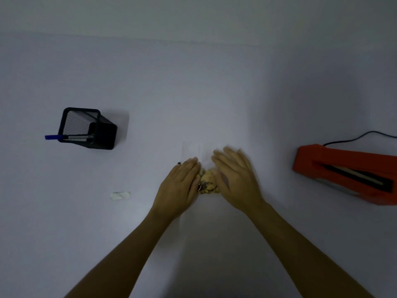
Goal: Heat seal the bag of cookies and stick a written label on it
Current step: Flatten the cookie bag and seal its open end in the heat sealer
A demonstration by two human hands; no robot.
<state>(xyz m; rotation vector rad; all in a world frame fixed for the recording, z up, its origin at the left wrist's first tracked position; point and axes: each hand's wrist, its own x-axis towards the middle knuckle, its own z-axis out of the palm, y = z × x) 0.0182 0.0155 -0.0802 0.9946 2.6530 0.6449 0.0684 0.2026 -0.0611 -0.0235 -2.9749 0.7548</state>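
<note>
your left hand [180, 186] and right hand [234, 179] lie open and flat beside the cookies [208, 182], gripping nothing; the bag [194, 150] looks unsealed, the sealer [343, 175] and label [120, 195] untouched.

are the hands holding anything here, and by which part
Both hands, left and right, lie flat over the bag of cookies; no closed grip shows.

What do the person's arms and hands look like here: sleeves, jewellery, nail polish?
Both forearms are bare, with no sleeves, watches or bracelets in view. The left hand has a dark-painted nail on one finger. The right hand is motion-blurred; nothing worn on it can be made out.
</note>
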